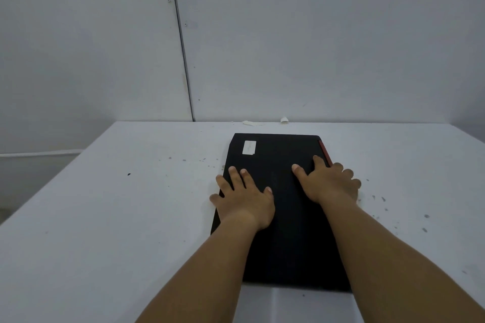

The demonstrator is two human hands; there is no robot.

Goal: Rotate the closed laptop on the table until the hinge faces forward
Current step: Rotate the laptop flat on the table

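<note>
Item: closed black laptop (280, 217), laid flat on the white table (105, 204), long axis running away from the person.
Hinge: red strip (325, 152) seen along the right edge, taken to be the hinge side; not yet turned forward.
Label: white sticker (249, 147) at the far left corner of the lid.
Left hand (244, 198): fingers spread flat, pressed on the lid at its left edge.
Right hand (329, 183): fingers splayed, draped over the right edge; nothing enclosed.
Progress: roughly a quarter turn judged outstanding.
</note>
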